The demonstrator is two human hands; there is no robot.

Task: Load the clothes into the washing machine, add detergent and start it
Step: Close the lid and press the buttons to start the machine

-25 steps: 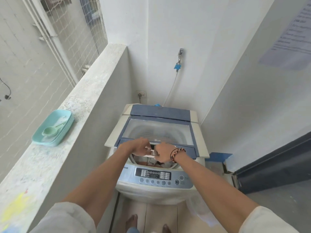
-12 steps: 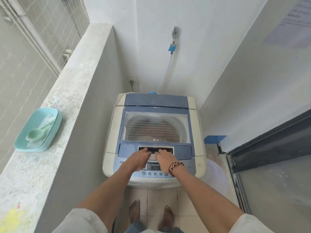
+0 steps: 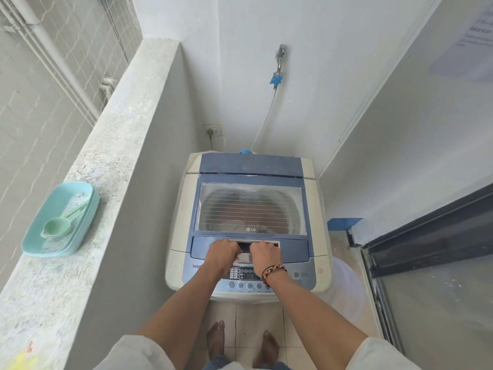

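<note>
A white and blue top-load washing machine (image 3: 314, 198) stands in the corner, its lid (image 3: 250, 182) lying flat and closed. Dark clothes (image 3: 248, 212) show dimly through the lid's window. My left hand (image 3: 222, 253) and my right hand (image 3: 265, 256) rest side by side on the lid's front handle (image 3: 245, 246), fingers curled into its recess. The control panel (image 3: 266, 279) sits just under my wrists. A mint tub (image 3: 60, 231) with powder and a green scoop (image 3: 57, 227) sits on the ledge to the left.
A concrete ledge (image 3: 106, 161) runs along the left, close to the machine. A tap (image 3: 280, 57) with hose and a wall socket (image 3: 212, 130) are behind it. A dark sliding door frame (image 3: 416, 236) is to the right. My bare feet stand on floor tiles (image 3: 240, 316).
The lid was half raised a second ago and has come down flat. Both hands followed it down and stay on the handle. The view has tilted downward.
</note>
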